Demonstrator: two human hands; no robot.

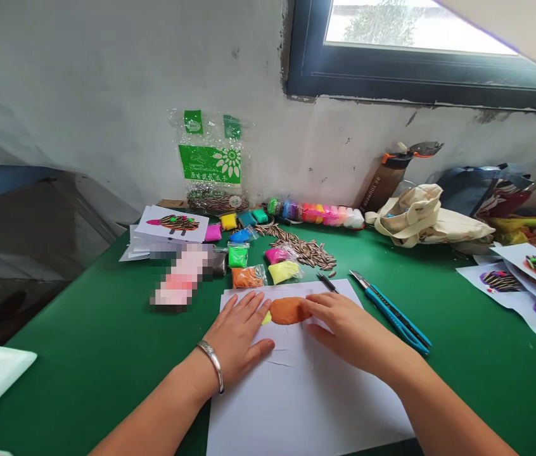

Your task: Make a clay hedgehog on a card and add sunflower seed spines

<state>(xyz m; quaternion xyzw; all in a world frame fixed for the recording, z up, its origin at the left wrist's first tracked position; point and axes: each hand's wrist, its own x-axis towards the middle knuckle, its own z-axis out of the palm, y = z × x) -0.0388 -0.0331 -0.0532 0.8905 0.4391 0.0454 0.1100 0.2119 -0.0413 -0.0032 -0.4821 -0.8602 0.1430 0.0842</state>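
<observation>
A flattened orange oval of modelling clay point(289, 311) lies on a sheet of white paper point(268, 405), with a small yellow piece of clay point(267, 318) at its left end. My left hand point(242, 332), a silver bracelet at its wrist, rests flat on the paper. Its fingertips touch or partly cover the yellow piece. At the orange oval's right end are the bent fingertips of my right hand point(344, 326), the thumb apart from them. Neither hand grips anything. Faint pencil lines show on the paper below the clay.
Bagged clay, including orange point(249, 277) and yellow point(284, 272), lies beyond the paper near loose sunflower seeds point(308, 247). A blue utility knife point(391, 311) and a dark pen point(327, 282) are at right. Decorated sheets point(173, 223) are stacked left. A seed bag point(215, 164) leans on the wall.
</observation>
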